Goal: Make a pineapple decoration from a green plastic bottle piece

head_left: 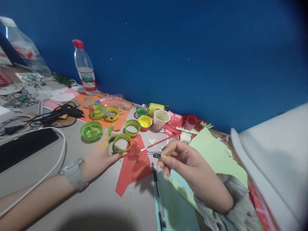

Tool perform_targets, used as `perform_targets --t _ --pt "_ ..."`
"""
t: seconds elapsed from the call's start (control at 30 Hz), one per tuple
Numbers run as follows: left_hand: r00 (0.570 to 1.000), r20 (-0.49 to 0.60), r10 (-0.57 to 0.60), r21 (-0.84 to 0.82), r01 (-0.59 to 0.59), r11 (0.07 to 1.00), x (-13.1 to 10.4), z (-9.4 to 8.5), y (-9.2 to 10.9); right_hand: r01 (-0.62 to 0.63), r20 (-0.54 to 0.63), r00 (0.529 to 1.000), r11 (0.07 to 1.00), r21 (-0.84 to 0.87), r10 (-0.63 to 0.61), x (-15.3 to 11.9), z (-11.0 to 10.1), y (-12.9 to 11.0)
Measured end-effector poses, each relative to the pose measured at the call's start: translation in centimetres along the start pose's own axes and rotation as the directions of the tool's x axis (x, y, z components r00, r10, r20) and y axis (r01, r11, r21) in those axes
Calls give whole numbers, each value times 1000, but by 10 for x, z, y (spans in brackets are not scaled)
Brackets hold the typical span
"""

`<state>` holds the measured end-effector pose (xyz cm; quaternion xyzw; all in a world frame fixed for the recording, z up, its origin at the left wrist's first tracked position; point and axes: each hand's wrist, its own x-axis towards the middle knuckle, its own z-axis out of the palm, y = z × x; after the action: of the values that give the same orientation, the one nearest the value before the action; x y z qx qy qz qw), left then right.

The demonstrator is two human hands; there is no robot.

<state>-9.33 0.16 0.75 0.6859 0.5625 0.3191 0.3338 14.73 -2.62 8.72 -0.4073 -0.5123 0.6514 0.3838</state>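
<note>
My left hand [102, 152], with yellow-green stained fingertips, grips a green-yellow ring [122, 143] between the thumb and the fingers around its sides. The ring rests at the upper edge of a red paper piece [134, 166]. Pinched in my right hand [185, 163] is a small pair of scissors [156, 155], short silver tips pointing left towards the ring; its handles are mostly hidden by fingers. Right behind the held ring stands another green ring [132, 128]. A red-handled paintbrush [157, 142] lies just beyond the scissors.
Green dishes [91, 131], a yellow-filled bowl [144, 122] and a paper cup [161, 119] stand behind my hands. A bottle [86, 73] rises at back left, near a glue gun [72, 110]. A pen [157, 189] lies on blue-green paper [179, 205]. A white cable [64, 144] crosses my left forearm.
</note>
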Motion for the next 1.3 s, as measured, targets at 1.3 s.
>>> perform_targets --t 1.3 --pt "992 17 125 -846 -53 530 22 47 83 345 -75 938 893 289 -338 10 -13 23"
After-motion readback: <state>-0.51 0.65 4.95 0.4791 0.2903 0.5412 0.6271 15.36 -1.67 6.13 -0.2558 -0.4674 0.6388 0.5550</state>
